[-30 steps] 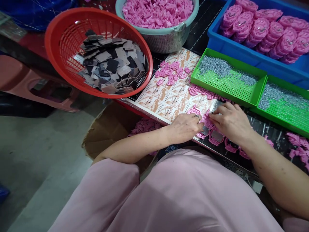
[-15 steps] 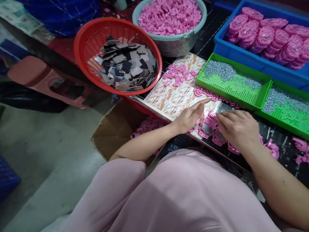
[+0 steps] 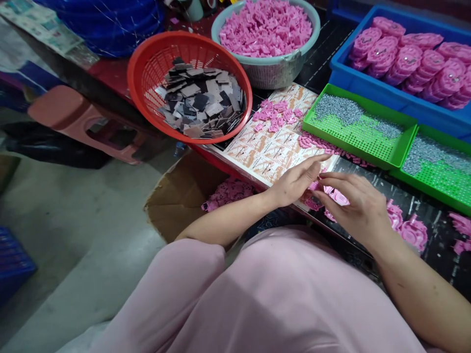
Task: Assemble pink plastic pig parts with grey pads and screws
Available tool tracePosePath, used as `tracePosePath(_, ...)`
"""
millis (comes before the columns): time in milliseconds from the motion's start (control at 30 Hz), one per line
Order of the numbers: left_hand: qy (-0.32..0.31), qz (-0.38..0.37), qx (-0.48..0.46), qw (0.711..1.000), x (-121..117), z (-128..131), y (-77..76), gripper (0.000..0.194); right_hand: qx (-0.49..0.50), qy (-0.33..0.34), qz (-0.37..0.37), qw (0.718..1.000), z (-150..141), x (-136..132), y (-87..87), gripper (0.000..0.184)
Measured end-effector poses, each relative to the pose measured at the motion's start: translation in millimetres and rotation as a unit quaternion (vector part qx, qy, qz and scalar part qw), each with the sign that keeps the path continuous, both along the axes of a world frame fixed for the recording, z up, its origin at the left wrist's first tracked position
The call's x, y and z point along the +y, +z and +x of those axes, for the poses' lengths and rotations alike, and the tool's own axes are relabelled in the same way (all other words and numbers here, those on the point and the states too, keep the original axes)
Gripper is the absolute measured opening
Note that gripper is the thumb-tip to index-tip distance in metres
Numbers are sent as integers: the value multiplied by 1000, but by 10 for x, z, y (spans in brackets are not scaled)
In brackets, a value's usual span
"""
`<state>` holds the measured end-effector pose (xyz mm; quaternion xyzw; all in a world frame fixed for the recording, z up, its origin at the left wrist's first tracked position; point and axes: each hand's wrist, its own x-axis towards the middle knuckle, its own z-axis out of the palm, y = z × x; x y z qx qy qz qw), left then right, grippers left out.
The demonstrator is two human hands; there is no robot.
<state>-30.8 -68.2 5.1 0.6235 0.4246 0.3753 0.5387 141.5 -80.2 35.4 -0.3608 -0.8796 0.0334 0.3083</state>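
My left hand (image 3: pixel 298 182) is at the table's front edge, its index finger stretched out and its other fingers curled around a pink plastic part (image 3: pixel 314 186). My right hand (image 3: pixel 355 203) meets it from the right, thumb and index finger drawn together at that part. Whatever is between those right fingertips is too small or hidden to name. Beneath and beside the right hand lie more pink plastic casings (image 3: pixel 336 196), some partly covered by it. Further pink casings (image 3: pixel 414 233) rest to the right of my right wrist.
Green perforated trays (image 3: pixel 360 132) hold small metallic pieces. Behind stands a blue crate (image 3: pixel 334 76) of stacked pink casings. A red basket (image 3: pixel 134 83) holds flat dark and grey pieces; a grey-green basin (image 3: pixel 312 29) holds pink parts. A cardboard box (image 3: pixel 165 201) is below the table edge.
My right hand has moved left, its fingertips now meeting my left hand at the pink part. My left hand stays almost in place; the view has shifted slightly.
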Motion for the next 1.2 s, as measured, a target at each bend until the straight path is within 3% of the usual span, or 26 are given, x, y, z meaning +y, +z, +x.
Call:
tracePosePath(133,-20,-42,-74,996,-71,-130,-67,63,-7,-15,40,999,-27,20,-22,17)
tracePosePath(233,-34,-43,-97,994,-137,-177,-112,58,-66,-23,97,993,-80,-7,-31,20)
tracePosePath(367,6,40,-35,999,-177,-220,-125,47,-117,-7,108,987,-133,-59,-18,24)
tracePosePath(500,-9,105,83,991,-178,-338,-132,48,-64,23,44,997,-117,33,-94,13)
tracePosePath(567,31,199,194,960,-169,-417,-160,49,-45,-17,47,998,-87,134,-183,10)
tracePosePath(633,75,308,294,902,-161,-480,-205,45,-62,-66,73,993,-62,234,-283,10)
tracePosePath(733,58,395,361,843,-167,-516,-288,36,-106,-89,93,986,-69,332,-408,13)
tracePosePath(900,15,429,398,811,-220,-481,-407,44,-185,-75,94,975,-157,365,-458,15)
tracePosePath(1200,13,459,398,794,-211,-486,-457,44,-340,-68,112,931,-395,261,-236,20)
